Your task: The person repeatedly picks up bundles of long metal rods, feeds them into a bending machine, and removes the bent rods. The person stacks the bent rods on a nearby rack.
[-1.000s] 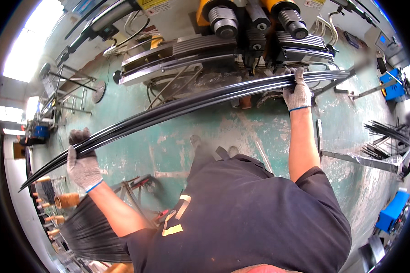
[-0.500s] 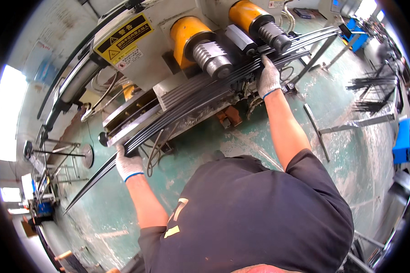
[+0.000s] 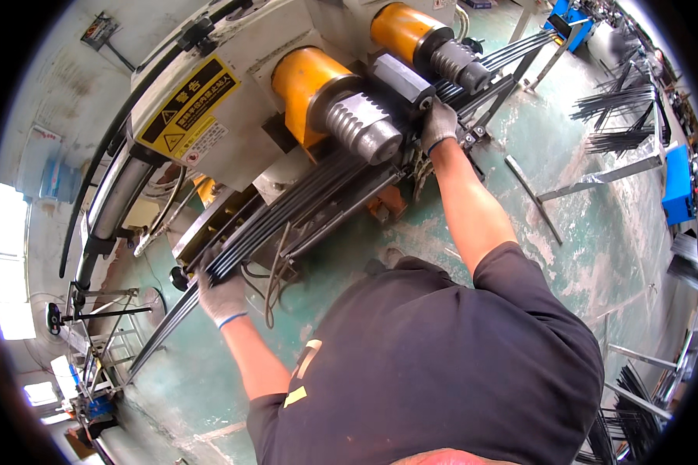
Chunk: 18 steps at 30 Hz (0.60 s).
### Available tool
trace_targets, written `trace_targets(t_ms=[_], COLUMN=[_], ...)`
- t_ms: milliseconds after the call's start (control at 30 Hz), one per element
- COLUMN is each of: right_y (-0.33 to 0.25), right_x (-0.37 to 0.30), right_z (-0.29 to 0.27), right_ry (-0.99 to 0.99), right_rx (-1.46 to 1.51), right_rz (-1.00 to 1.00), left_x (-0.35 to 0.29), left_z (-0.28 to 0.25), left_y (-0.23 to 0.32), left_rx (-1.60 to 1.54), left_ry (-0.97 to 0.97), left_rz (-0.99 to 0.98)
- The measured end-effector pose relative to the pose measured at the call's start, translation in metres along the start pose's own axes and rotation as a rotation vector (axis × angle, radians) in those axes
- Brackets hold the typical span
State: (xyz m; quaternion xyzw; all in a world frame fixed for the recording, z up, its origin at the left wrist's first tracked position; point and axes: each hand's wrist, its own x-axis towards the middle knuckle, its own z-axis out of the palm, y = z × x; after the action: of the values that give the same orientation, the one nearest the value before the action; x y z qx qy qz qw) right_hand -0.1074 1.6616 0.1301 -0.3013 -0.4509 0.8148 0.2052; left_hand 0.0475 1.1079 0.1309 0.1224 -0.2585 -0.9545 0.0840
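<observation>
A bundle of long thin dark metal rods (image 3: 287,211) runs slantwise across the machine, from the lower left up to the far right. My left hand (image 3: 222,297), in a whitish knit glove with a blue cuff, is wrapped round the bundle near its left end; its fingertips are blurred. My right hand (image 3: 440,126), gloved alike, grips the rods beside a grey hexagonal block (image 3: 402,80), its fingers partly hidden there. Just beyond the rods, two orange cylinders (image 3: 312,77) with ridged steel ends (image 3: 363,128) stick out from the machine.
A yellow and black warning sign (image 3: 188,108) is on the machine's pale housing. Hoses (image 3: 273,283) hang below the rods. At the right stand a metal rack (image 3: 605,180) with more dark rods and a blue box (image 3: 677,184). A round fan (image 3: 152,306) stands at the left.
My left hand has shifted slightly along the rods, and my right hand has moved a little left, closer under the hexagonal block. The whole view has also turned slightly.
</observation>
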Motion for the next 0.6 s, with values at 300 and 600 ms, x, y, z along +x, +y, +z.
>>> trace_targets(t_ms=[300,600], right_y=[0.015,0.009], right_x=[-0.004,-0.043], right_z=[-0.008,-0.058], right_ry=[0.013,-0.155], right_rx=[-0.334,-0.101], right_rz=[-0.123,-0.088], left_x=[0.006,-0.002], left_z=[-0.012,-0.007], left_y=[-0.028,-0.015], left_rx=[0.053,-0.077], left_ry=[0.154,0.418], left_rz=[0.100,0.326])
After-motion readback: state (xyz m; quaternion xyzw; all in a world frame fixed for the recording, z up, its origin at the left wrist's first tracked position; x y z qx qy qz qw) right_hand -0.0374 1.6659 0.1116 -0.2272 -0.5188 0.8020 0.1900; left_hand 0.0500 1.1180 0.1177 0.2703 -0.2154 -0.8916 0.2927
